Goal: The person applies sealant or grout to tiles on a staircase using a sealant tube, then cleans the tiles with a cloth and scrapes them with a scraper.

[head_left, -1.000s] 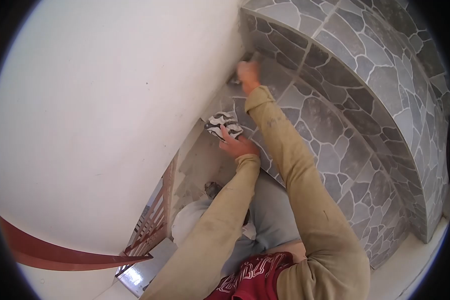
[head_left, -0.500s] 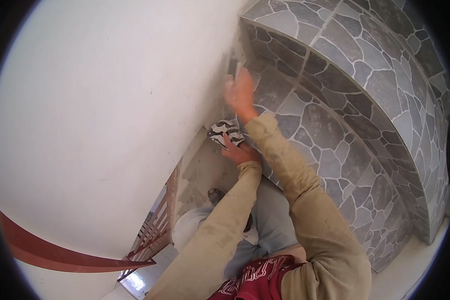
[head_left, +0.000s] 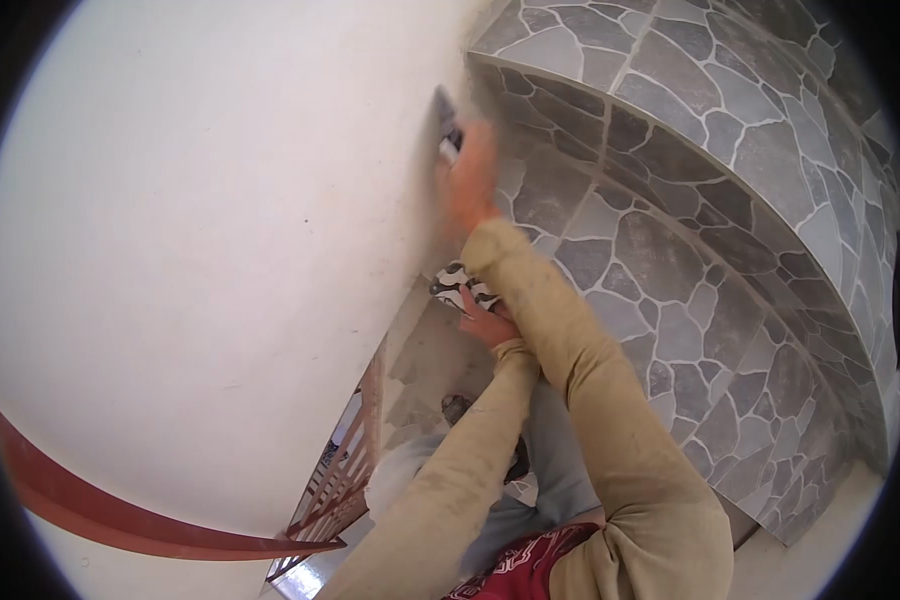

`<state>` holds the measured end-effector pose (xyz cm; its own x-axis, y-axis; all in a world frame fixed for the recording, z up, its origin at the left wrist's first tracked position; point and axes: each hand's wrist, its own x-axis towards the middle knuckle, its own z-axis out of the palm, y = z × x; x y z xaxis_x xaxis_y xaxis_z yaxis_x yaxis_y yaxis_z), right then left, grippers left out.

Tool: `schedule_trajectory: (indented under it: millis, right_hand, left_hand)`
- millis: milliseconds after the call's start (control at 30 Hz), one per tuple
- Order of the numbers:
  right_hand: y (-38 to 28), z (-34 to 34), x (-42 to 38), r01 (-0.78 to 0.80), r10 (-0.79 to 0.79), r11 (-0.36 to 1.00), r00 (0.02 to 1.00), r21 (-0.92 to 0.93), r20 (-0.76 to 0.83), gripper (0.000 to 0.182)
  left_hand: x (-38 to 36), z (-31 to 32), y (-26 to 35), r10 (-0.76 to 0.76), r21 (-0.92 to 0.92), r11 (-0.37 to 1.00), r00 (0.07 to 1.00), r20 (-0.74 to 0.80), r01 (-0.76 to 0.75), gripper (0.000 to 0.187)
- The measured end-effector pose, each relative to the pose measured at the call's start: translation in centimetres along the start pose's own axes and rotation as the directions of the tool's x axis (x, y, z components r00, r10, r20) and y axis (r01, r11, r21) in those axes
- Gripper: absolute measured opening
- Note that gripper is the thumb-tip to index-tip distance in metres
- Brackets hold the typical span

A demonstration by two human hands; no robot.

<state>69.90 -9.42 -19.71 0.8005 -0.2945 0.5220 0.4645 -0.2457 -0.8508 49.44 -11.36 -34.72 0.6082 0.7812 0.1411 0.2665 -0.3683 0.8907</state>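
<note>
My right hand (head_left: 470, 178), blurred by motion, is closed around a putty knife (head_left: 445, 115) with a grey, pointed-looking blade. The blade lies at the white wall (head_left: 220, 220), close to the corner where the wall meets the stone-patterned steps. Lower down, my left hand (head_left: 490, 322) is closed on a bunched black-and-white patterned cloth (head_left: 460, 285), near the foot of the wall. My right forearm passes over part of that hand and cloth.
Grey stone-patterned steps (head_left: 660, 260) curve up on the right, with a hard tiled edge (head_left: 690, 150). A red-brown railing (head_left: 345, 480) stands at lower left, below a red-brown band (head_left: 120, 505) along the wall. My bent legs are underneath my arms.
My right hand has shifted slightly left and down, and the knife's blade now shows against the wall. The view has moved a little; my left hand keeps hold of the cloth.
</note>
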Motion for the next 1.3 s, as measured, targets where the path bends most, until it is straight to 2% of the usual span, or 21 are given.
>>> schedule_trajectory:
  millis: [33, 67, 133, 267, 333, 400, 533, 567, 600, 667, 733, 767, 833, 867, 933, 967, 1000, 1100, 1133, 1167, 1300]
  right_hand:
    - [1.3, 0.5, 1.3, -0.005, 0.005, 1.0, 1.0, 0.01, -0.004, 0.046]
    - [3.0, 0.8, 2.9, 0.015, -0.016, 1.0, 0.999, -0.022, -0.039, 0.045]
    - [4.1, -0.1, 3.8, 0.036, -0.041, 0.997, 0.996, -0.068, -0.077, 0.045]
    - [3.1, -1.3, 3.5, 0.006, -0.007, 1.0, 0.999, 0.03, 0.047, 0.046]
    - [1.4, -1.7, 1.3, 0.01, -0.014, 0.998, 0.997, 0.065, 0.071, 0.047]
    - [-0.6, -1.6, -0.7, 0.12, -0.111, 0.991, 0.986, -0.066, 0.12, 0.053]
    - [1.9, -1.2, 3.2, 0.105, -0.1, 0.992, 0.993, -0.075, 0.059, 0.058]
    - [2.0, -1.0, 3.5, 0.047, -0.042, 0.995, 0.997, -0.09, 0.059, 0.058]
    - [2.1, -1.1, 3.8, -0.004, 0.01, 0.994, 0.998, -0.11, 0.058, 0.059]
    - [-1.2, -1.9, 2.0, 0.062, -0.051, 0.991, 0.994, -0.117, 0.094, 0.059]
    - [-1.9, -2.1, 2.1, 0.118, -0.102, 0.988, 0.983, -0.103, 0.153, 0.061]
    - [-1.3, -2.3, 2.2, 0.122, -0.106, 0.987, 0.982, -0.101, 0.155, 0.061]
    - [-0.5, -2.6, 2.3, 0.197, -0.182, 0.978, 0.967, -0.071, 0.176, 0.063]
    - [-0.8, -2.4, 1.5, 0.185, -0.171, 0.981, 0.968, -0.065, 0.184, 0.063]
    - [-2.0, -1.8, 0.8, 0.108, -0.096, 0.99, 0.985, -0.087, 0.14, 0.061]
    - [-2.5, -1.1, 0.1, 0.117, -0.105, 0.989, 0.986, -0.089, 0.13, 0.061]
    - [-3.0, -0.2, -1.7, 0.149, -0.136, 0.982, 0.984, -0.118, 0.112, 0.06]
    - [-2.9, -0.5, -1.0, 0.185, -0.164, 0.974, 0.974, -0.13, 0.156, 0.059]
    - [-1.6, -0.4, 1.3, 0.079, -0.059, 0.986, 0.989, -0.148, 0.139, 0.059]
    - [-0.6, -0.3, 2.8, -0.034, 0.054, 0.986, 0.991, -0.163, 0.124, 0.058]
    - [0.7, -0.9, 4.1, -0.03, 0.046, 0.984, 0.995, -0.175, 0.089, 0.066]
  left_hand:
    - [-0.4, -0.7, 1.7, 0.159, 0.388, 0.913, 0.986, -0.046, -0.129, 0.069]
    - [-0.6, -0.9, 3.1, 0.164, 0.394, 0.909, 0.986, -0.044, -0.134, 0.069]
    - [-1.0, -0.5, 4.7, 0.117, 0.34, 0.938, 0.986, -0.116, -0.071, 0.056]
    - [-1.0, -0.2, 5.4, 0.02, 0.237, 0.972, 0.992, -0.126, 0.01, 0.066]
    - [-1.2, -0.5, 5.6, 0.069, 0.253, 0.967, 0.993, -0.101, -0.041, 0.068]
    - [-1.2, -0.4, 5.4, 0.045, 0.253, 0.967, 0.995, -0.086, -0.022, 0.067]
    - [-1.0, -0.7, 4.7, 0.006, 0.368, 0.93, 0.998, -0.055, 0.015, 0.069]
    - [-1.0, -0.9, 4.5, 0.003, 0.373, 0.928, 0.998, -0.058, 0.019, 0.069]
    - [-1.0, -0.8, 4.5, 0.055, 0.349, 0.937, 0.995, -0.08, -0.023, 0.069]
    - [-1.2, -0.2, 4.7, 0.098, 0.304, 0.951, 0.99, -0.104, -0.062, 0.069]
    - [-0.9, -0.1, 5.1, -0.024, 0.187, 0.981, 0.994, -0.109, 0.044, 0.069]
    - [-0.9, -0.1, 5.3, -0.025, 0.184, 0.982, 0.993, -0.114, 0.046, 0.069]
    - [-1.2, -0.7, 5.4, 0.042, 0.393, 0.919, 0.996, -0.079, -0.007, 0.065]
    - [-1.3, -1.0, 5.5, 0.036, 0.406, 0.914, 0.996, -0.084, 0.001, 0.065]
    - [-0.9, -0.7, 6.1, -0.038, 0.371, 0.926, 0.995, -0.09, 0.069, 0.062]
    - [-0.4, -0.3, 3.7, -0.029, 0.362, 0.93, 0.996, -0.086, 0.059, 0.062]
    - [0.6, 0.1, -0.6, -0.126, 0.012, 0.992, 0.992, 0.008, 0.126, 0.066]
    - [0.5, -0.7, 5.4, -0.23, -0.195, 0.946, 0.961, 0.155, 0.258, 0.069]
    - [-0.4, -0.6, 5.6, -0.151, 0.085, 0.986, 0.988, 0.045, 0.146, 0.069]
    - [-0.9, -0.8, 5.5, -0.046, 0.374, 0.926, 0.998, -0.04, 0.057, 0.069]
    - [-0.9, -0.5, 5.3, 0.006, 0.313, 0.95, 0.999, -0.049, 0.01, 0.071]
